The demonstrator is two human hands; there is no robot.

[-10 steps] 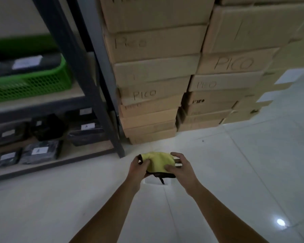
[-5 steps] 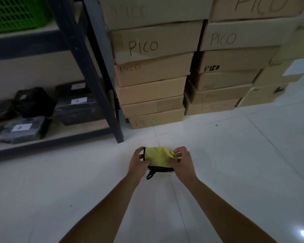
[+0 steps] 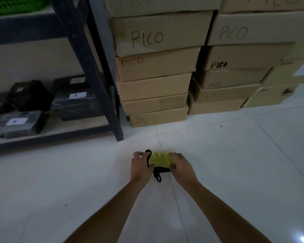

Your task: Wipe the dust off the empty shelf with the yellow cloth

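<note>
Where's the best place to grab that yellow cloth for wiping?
Probably the bunched yellow middle of the cloth, taken from above with one flat palm. Both the left hand and right hand pinch its side edges now; the black trim and dangling loop look too thin for a firm grip.

Two hands show, the left hand (image 3: 141, 166) and the right hand (image 3: 180, 167), with one yellow cloth (image 3: 159, 160) between them. Cardboard boxes stand in stacks: six in the near stack (image 3: 156, 85), six in the middle stack (image 3: 235, 74), more at the right edge, not countable. One green basket (image 3: 12, 4) is in view. About five dark packages (image 3: 74, 104) lie on the bottom shelf (image 3: 49, 133).
</note>
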